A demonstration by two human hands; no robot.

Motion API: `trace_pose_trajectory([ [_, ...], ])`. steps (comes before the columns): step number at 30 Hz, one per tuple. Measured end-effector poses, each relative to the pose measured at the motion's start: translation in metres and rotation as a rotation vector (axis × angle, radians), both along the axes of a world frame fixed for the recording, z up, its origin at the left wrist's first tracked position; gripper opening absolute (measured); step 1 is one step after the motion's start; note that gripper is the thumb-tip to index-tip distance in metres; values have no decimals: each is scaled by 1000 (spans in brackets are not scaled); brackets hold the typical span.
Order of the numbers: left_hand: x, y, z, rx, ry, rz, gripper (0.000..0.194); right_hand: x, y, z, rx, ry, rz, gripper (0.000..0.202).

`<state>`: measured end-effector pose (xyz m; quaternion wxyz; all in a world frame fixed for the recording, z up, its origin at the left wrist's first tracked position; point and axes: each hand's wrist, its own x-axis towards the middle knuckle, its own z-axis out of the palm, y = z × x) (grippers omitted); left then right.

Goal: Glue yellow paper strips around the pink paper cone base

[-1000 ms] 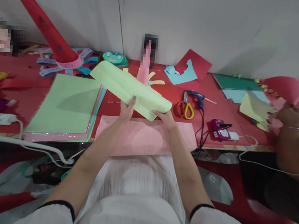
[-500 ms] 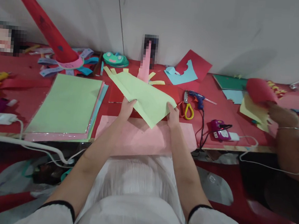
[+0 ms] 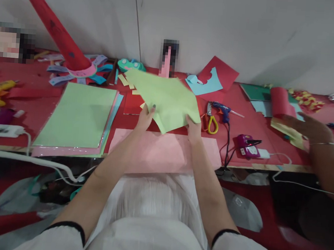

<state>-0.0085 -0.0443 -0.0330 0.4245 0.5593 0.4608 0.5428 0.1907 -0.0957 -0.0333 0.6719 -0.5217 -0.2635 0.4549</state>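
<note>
A light green paper (image 3: 171,98) is held up over the middle of the red table, its near edge bent to a point. My left hand (image 3: 146,118) grips its lower left edge, thumb on top. My right hand (image 3: 193,128) pinches its lower right corner. Beneath my forearms a pink sheet (image 3: 164,153) lies along the table's front edge. Small yellow strips (image 3: 123,79) and a red sheet (image 3: 132,103) show partly from under the green paper.
Left lies a stack of coloured paper (image 3: 78,114), behind it a red paper cone (image 3: 66,42). Scissors (image 3: 212,123), a blue glue gun (image 3: 223,109) and a purple power adapter (image 3: 247,146) sit right. Farther right, another person's hand (image 3: 314,127) is by a red paper roll (image 3: 283,102).
The green paper has opened out wider and its front point has shifted left. At the right, the other person's hand has spread and moved left, and the red roll has turned more upright.
</note>
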Motion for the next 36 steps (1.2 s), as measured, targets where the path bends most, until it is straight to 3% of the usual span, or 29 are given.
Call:
trace_pose_trajectory([
  [4,6,-9,2,-118,72,-282,44,2,2,1,-3,-28,-60,57],
  [7,9,-19,8,-204,120,-350,37,1,0,5,31,-59,-57,57],
  [11,9,-20,12,-291,31,-362,28,-6,-3,8,92,-30,27,52],
  [14,8,-18,13,-287,-12,-386,30,-17,-2,8,-19,-113,160,48],
  [16,6,-17,14,-259,33,-386,30,-27,-1,8,-89,-219,237,45],
  [19,4,-16,12,-167,148,-352,24,-42,3,10,-43,-320,309,41],
  [22,4,-15,8,-106,159,-342,25,-53,7,10,-3,-330,216,42],
  [27,9,-14,3,-135,24,-394,25,-59,11,3,-132,-281,52,46],
  [36,11,-17,5,-96,82,-400,15,-66,7,3,-69,-307,66,47],
])
